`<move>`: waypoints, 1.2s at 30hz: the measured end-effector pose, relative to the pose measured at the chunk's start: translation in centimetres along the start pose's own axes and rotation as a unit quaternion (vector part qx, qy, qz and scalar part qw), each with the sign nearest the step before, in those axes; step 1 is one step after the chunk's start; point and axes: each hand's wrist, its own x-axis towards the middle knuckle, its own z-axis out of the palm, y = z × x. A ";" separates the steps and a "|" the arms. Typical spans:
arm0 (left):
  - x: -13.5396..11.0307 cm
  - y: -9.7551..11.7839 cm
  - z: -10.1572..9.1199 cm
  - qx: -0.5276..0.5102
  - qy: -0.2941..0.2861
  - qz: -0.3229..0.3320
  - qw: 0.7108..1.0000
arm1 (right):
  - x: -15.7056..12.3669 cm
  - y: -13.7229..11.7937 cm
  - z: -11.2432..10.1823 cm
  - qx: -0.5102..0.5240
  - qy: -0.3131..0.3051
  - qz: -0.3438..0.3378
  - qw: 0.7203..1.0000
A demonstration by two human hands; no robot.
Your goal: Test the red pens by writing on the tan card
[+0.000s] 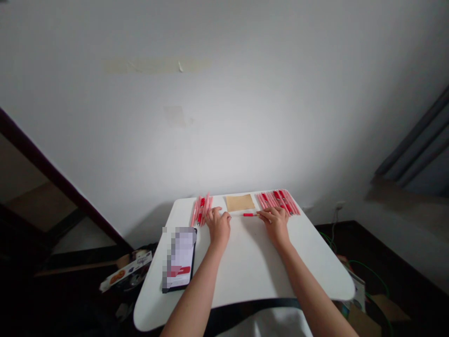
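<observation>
Over the far half of the white table (252,252), a slim pen (250,215) with a red section lies crosswise between my hands. My right hand (276,224) pinches its right end with the fingertips. A thin pale length runs from the red section toward my left hand (220,227), whose thumb and forefinger close at that end; the exact contact is too small to make out. Beside my left hand is a small group of pink pens (195,211) with red parts. A larger row of pink pens (293,204) lies just behind my right hand, partly covered by it.
A tan paper rectangle (240,202) lies at the table's back edge, between the pen groups. On the left rests a phone (182,262) with its screen lit, partly blurred. The wall (245,117) rises behind the table. Green cables (372,271) and boxes are on the floor at right.
</observation>
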 end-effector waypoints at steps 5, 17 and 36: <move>-0.1 0.4 -0.5 0.000 -0.011 -0.006 1.000 | -0.1 0.1 0.0 0.001 0.008 0.000 1.000; -0.3 1.2 -0.9 -0.072 0.000 -0.015 0.997 | 0.1 -0.3 -0.2 0.002 0.005 0.002 1.000; -0.3 1.6 -1.0 -0.097 0.005 0.006 0.995 | -0.1 -0.5 -0.3 -0.001 -0.005 -0.006 1.000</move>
